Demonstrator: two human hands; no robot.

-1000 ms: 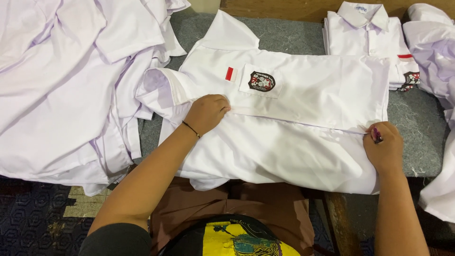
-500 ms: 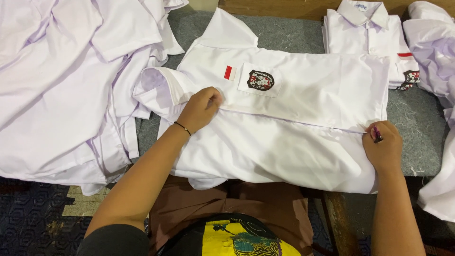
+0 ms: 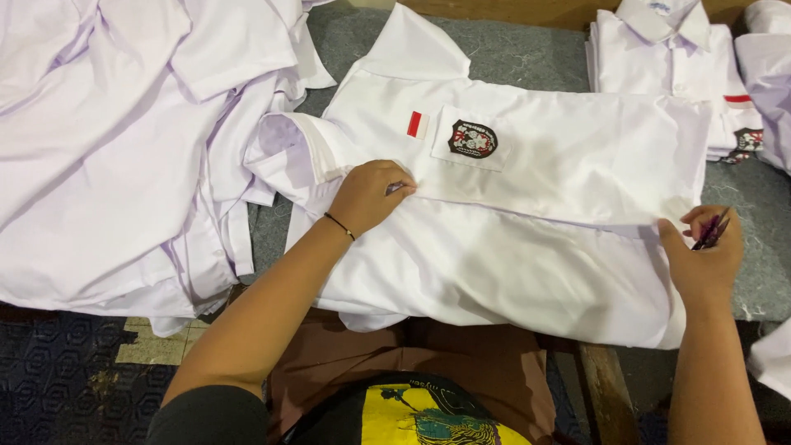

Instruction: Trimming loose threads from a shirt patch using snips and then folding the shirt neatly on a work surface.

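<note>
A white short-sleeved shirt (image 3: 527, 247) lies flat across the grey table (image 3: 519, 49), with a red-and-white patch and a dark round badge on its chest pocket. My left hand (image 3: 371, 195), with a thin dark bracelet at the wrist, pinches the front edge of the shirt near the collar end. My right hand (image 3: 704, 251) grips the shirt's hem at the right side and also keeps a small dark tool (image 3: 713, 231) between its fingers.
A large heap of loose white shirts (image 3: 124, 140) covers the left side. A folded white shirt (image 3: 667, 58) with a collar sits at the back right, more white cloth (image 3: 770, 74) at the right edge. A dark patterned floor (image 3: 66, 371) shows below.
My left hand has slid a little toward the shirt's front edge and closed its fingers on it. My right hand stays at the hem.
</note>
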